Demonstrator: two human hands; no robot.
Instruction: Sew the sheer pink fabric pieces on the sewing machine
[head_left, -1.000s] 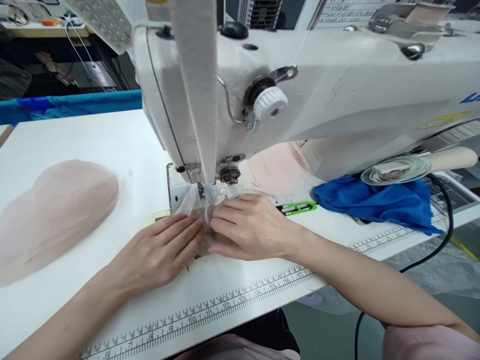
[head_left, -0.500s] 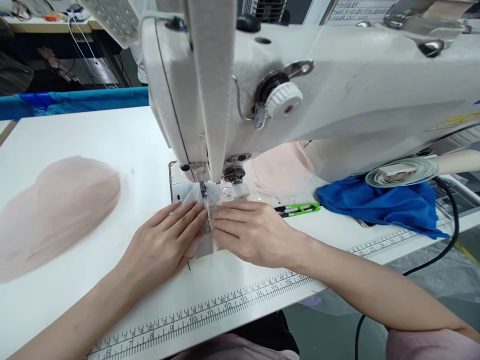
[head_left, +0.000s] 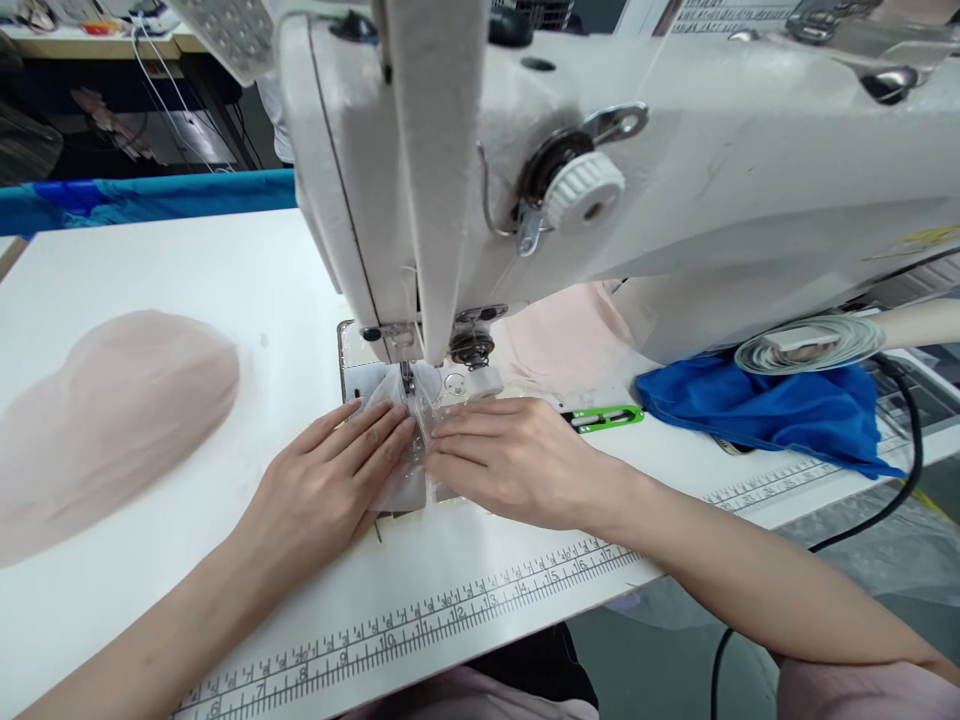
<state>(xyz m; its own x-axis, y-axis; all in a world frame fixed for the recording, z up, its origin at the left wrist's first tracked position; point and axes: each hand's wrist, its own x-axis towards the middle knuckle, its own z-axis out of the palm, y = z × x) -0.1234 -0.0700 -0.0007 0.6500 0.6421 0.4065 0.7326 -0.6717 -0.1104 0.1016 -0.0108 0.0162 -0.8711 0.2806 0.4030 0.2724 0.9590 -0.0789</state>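
Observation:
A piece of sheer, whitish fabric point(head_left: 406, 487) lies under the presser foot point(head_left: 406, 376) of a white sewing machine point(head_left: 349, 190). My left hand point(head_left: 334, 470) rests flat on the fabric's left side, fingers stretched toward the foot. On the other side, my right hand point(head_left: 517, 460) has its fingers bent and pressed together at the fabric's edge, gripping it; the fingertips are partly hidden. Both hands are just in front of the needle area. Beyond my right knuckles lie green thread snips point(head_left: 606, 417), their blade end partly covered by the hand.
Sheer pink fabric pieces point(head_left: 142, 410) lie on the white table point(head_left: 270, 270) at left. More pink fabric point(head_left: 562, 335) sits under the machine arm. To the right are a blue cloth point(head_left: 772, 410) and a coiled pale tape point(head_left: 806, 345). A printed ruler point(head_left: 420, 630) runs along the front edge.
The machine appears slightly shifted as the view moves. My right hand has edged slightly right; my left hand stays almost in place on the fabric.

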